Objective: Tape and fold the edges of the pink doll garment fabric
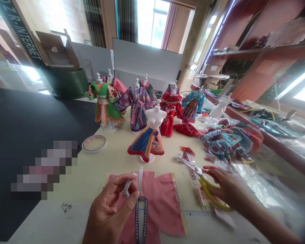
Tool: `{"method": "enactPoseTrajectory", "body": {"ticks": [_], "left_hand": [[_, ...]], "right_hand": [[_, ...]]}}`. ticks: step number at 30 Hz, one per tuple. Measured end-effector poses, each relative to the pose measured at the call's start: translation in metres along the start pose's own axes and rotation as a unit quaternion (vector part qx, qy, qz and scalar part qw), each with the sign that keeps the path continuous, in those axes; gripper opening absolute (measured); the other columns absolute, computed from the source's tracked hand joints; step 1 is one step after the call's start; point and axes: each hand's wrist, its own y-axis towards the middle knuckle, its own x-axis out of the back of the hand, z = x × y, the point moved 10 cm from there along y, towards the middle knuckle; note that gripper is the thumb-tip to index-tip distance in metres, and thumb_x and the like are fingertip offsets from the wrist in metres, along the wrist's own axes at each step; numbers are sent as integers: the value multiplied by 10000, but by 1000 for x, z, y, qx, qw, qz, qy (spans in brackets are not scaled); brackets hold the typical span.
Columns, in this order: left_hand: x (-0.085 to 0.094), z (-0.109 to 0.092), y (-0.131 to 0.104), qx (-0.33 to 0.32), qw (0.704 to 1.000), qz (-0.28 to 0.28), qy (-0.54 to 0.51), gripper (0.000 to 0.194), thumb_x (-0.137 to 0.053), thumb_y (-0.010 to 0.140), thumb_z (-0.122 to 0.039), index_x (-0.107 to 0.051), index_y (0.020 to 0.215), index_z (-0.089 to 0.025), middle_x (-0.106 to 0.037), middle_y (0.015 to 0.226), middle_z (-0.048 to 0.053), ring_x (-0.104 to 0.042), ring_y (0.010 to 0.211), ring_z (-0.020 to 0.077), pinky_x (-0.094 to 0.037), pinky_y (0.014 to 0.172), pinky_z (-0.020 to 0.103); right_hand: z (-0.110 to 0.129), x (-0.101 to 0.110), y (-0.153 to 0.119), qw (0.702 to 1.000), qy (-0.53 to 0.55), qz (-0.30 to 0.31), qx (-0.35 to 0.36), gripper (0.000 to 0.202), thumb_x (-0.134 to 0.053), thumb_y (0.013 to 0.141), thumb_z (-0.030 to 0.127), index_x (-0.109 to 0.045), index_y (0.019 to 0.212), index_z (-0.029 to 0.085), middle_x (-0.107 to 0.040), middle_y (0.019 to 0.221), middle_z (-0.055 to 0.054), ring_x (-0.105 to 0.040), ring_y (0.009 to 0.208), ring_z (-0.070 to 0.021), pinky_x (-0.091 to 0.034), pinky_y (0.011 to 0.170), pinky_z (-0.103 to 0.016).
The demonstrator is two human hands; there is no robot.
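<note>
Near the tabletop's (83, 169) near edge, our left hand (105, 211) pinches a narrow whitish strip (140, 179) between thumb and fingers, just above dark, bead-studded trim (145, 217) over pink fabric panels (165, 200). Our right hand's (230, 189) fingers curl around yellow-handled metal scissors (198, 170). We'd best keep the strip untwisted and the blades clear of the cloth.

Open cardboard box (56, 54) sits on green container (72, 84), tape roll (94, 150) lies flat near black tabletop (53, 125), dark curtain (129, 23) hangs beside bright window (146, 25).
</note>
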Motion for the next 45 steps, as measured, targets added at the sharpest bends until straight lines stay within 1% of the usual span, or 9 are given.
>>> {"method": "enactPoseTrajectory", "body": {"ticks": [4, 7, 12, 17, 23, 29, 34, 38, 45], "left_hand": [[0, -1, -7, 26, 999, -39, -8, 311, -770, 654, -360, -651, 902, -217, -657, 780, -9, -635, 782, 123, -518, 721, 136], [-7, -4, -9, 26, 999, -23, 12, 299, -770, 639, -358, -650, 866, -204, -642, 793, -6, -612, 744, 117, -510, 692, 139], [-15, -3, -8, 7, 999, 20, 25, 277, -745, 679, -361, -645, 876, -195, -622, 776, -1, -575, 694, 110, -495, 671, 155], [-14, 3, -8, 30, 998, 28, 42, 313, -744, 687, -402, -642, 897, -193, -629, 739, -1, -593, 708, 123, -499, 721, 172], [-14, 8, -4, 33, 995, 72, 61, 280, -709, 743, -375, -625, 947, -202, -627, 818, 2, -606, 744, 122, -505, 715, 166], [-16, 6, -1, 15, 992, 91, 82, 255, -677, 774, -352, -636, 963, -187, -632, 843, 30, -626, 773, 142, -523, 698, 181], [-16, 3, 1, -3, 991, 87, 103, 265, -674, 765, -324, -640, 987, -184, -673, 864, 49, -644, 775, 159, -536, 702, 202], [-23, 4, 1, -10, 990, 100, 98, 247, -683, 753, -292, -642, 977, -196, -684, 924, 52, -648, 801, 162, -544, 725, 213], [-39, 6, -7, -20, 982, 146, 115, 196, -667, 770, -309, -669, 940, -211, -695, 927, 52, -649, 824, 176, -537, 686, 202]], "right_hand": [[-22, -8, 34, 1000, -15, 21, -16, 338, -578, 805, 386, -665, 1070, 197, -716, 816, -62, -645, 602, -202, -430, 492, -275], [-22, -14, 60, 999, -7, 40, -11, 318, -591, 794, 359, -673, 1054, 195, -717, 798, -61, -645, 604, -202, -399, 472, -259], [-5, -22, 98, 997, 41, 58, 30, 338, -568, 843, 398, -651, 1089, 181, -702, 964, -84, -659, 780, -219, -467, 593, -285], [15, -29, 127, 991, 92, 67, 75, 316, -599, 852, 293, -610, 1154, 200, -619, 1199, -83, -612, 995, -220, -498, 763, -329], [32, -40, 145, 978, 150, 70, 126, 303, -598, 880, 243, -590, 1182, 216, -580, 1230, -77, -547, 1098, -218, -460, 907, -399], [25, -49, 150, 973, 197, 61, 105, 302, -608, 876, 283, -591, 1165, 197, -614, 1086, -72, -580, 984, -219, -475, 860, -431], [34, -28, 140, 956, 284, 21, 67, 235, -560, 866, 239, -651, 1074, 178, -617, 1064, -121, -545, 1039, -268, -408, 932, -475], [76, 3, 117, 909, 413, 20, 57, 231, -488, 908, 281, -638, 1058, 191, -626, 1078, -87, -578, 1004, -208, -460, 882, -370], [151, 21, 83, 798, 573, 172, 71, 221, -538, 908, 350, -678, 913, 179, -680, 896, -23, -617, 834, -139, -492, 732, -256]]}}
